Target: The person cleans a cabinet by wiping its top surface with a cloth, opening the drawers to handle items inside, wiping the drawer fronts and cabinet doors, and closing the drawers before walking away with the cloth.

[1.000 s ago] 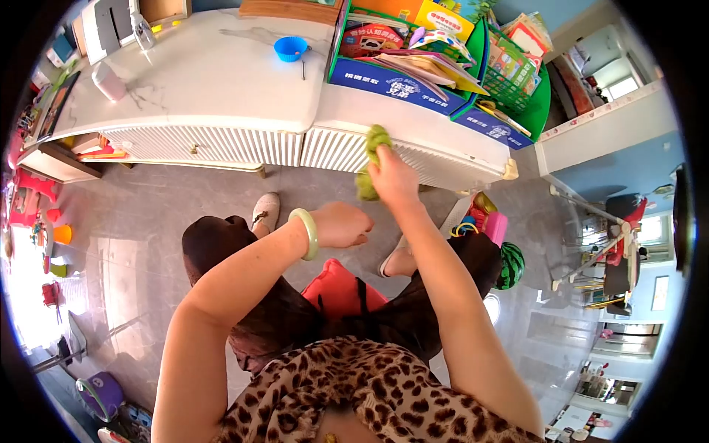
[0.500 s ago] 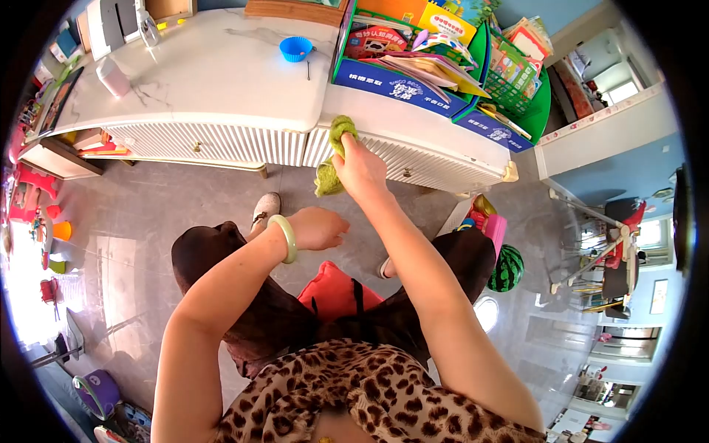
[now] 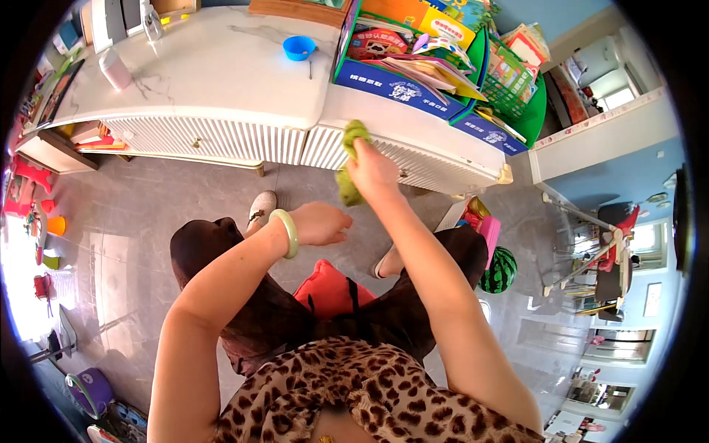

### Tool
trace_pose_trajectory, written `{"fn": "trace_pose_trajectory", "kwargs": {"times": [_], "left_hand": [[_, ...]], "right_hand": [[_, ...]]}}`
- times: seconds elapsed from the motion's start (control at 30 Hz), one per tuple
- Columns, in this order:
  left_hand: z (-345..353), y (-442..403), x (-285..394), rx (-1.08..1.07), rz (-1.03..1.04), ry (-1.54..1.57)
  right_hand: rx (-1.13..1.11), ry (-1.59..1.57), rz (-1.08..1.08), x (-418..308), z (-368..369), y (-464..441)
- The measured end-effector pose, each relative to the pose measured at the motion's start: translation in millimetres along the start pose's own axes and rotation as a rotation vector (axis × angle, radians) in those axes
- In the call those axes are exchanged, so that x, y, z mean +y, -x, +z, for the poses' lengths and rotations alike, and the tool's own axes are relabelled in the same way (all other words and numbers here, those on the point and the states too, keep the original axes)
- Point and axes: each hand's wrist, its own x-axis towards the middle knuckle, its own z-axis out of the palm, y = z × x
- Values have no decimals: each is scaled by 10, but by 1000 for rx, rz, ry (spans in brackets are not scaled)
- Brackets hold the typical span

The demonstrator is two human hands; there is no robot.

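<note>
White cabinet (image 3: 214,88); outstretched right hand (image 3: 374,173) around cloth (image 3: 355,136)

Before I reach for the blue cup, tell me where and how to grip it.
I'd pinch the left wall of the blue cup just below its rim with the free left hand, coming from the left and slightly above. It stands upright, open side up, and a thin item lies by its near-right side, so the left looks clearer. The right hand holds a green cloth.
</note>
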Motion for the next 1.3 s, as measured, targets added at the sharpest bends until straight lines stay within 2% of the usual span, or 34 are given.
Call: {"fn": "trace_pose_trajectory", "kwargs": {"times": [0.13, 0.37, 0.53, 0.6, 0.63, 0.83, 0.9, 1.13, 1.3], "left_hand": [[26, -10, -20, 11, 32, 11], [-59, 27, 29, 8, -29, -14], [-40, 40, 15, 13, -17, -8], [-48, 11, 41, -12, -27, -5], [-47, 4, 52, -26, -35, -4], [-5, -84, -21, 74, 76, 22], [-78, -96, 45, 16, 42, 2], [-70, -199, 74, -16, 16, -20], [-53, -218, 73, -22, -1, -41]], "right_hand": [[-9, -45, -24, -67, -35, -31], [13, 25, 61, 457, -69, 53], [-8, 18, 61, 203, -33, 28], [68, -62, -68, 24, 57, 22], [25, -60, -71, -98, 76, -4], [4, -111, -80, -476, 120, -69], [37, -111, -104, -491, 165, -94], [69, -95, -104, 42, 90, -31], [-18, 89, 133, 852, -19, 341]]}}
